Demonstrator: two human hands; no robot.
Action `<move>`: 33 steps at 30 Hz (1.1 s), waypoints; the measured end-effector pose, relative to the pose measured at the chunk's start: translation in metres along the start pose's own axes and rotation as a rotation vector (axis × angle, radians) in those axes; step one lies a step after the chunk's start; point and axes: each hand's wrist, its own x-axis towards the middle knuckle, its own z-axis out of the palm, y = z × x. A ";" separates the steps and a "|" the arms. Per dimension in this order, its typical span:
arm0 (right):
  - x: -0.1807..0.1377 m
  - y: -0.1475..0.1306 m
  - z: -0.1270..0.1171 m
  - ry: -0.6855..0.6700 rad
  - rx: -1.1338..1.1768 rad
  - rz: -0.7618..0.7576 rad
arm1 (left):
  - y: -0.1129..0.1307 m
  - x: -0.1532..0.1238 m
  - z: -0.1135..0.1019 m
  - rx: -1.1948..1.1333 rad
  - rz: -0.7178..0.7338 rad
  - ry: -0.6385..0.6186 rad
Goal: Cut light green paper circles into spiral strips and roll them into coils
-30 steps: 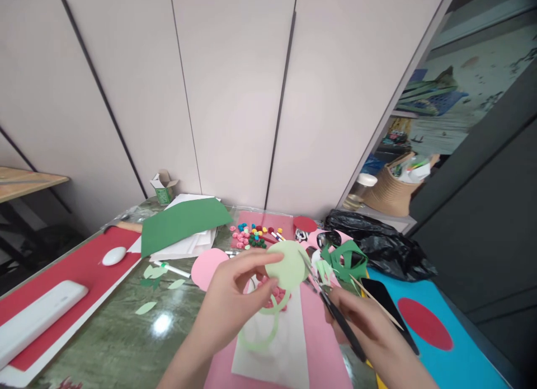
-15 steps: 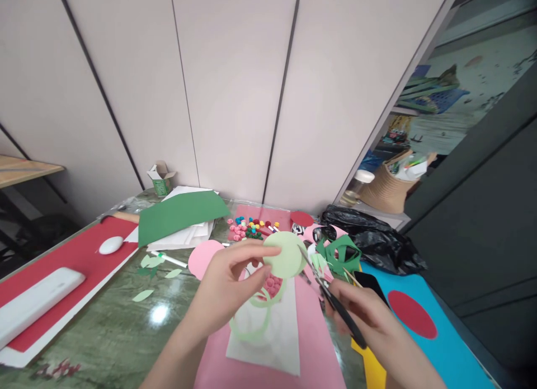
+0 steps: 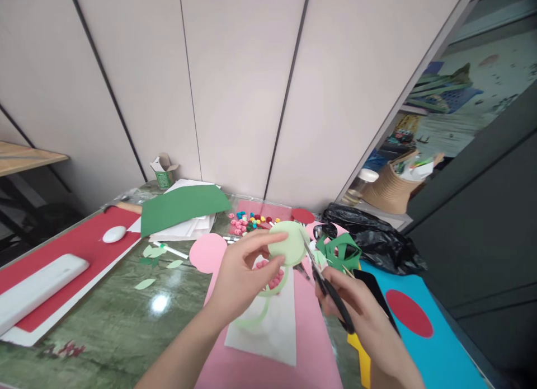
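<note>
Pinched between the thumb and fingers of my left hand (image 3: 247,271) is a round light green paper disc (image 3: 287,243), held up above the table. My right hand (image 3: 356,305) grips a pair of scissors (image 3: 331,294) with black handles, its blades at the disc's right edge. Below the disc, a thin light green paper strip (image 3: 255,320) curls over a white sheet (image 3: 272,344), which lies on pink paper (image 3: 314,350). Small pink rolled pieces (image 3: 274,278) show behind my left fingers, partly hidden.
Pink disc (image 3: 207,253) and light green paper leaves (image 3: 145,284) lie at left. Green paper (image 3: 184,209) rests on white sheets. Colourful small pieces (image 3: 251,218) sit at the back. Green scraps (image 3: 342,252), a black plastic bag (image 3: 373,238) and blue paper (image 3: 440,344) are at right.
Both hands have shifted slightly with the disc and scissors; the blades remain at its right edge. The light green strip hanging below has moved. The camera view has turned a little.
</note>
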 end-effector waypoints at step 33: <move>0.005 0.006 -0.009 -0.160 -0.071 0.018 | 0.004 0.005 -0.015 0.111 -0.030 -0.123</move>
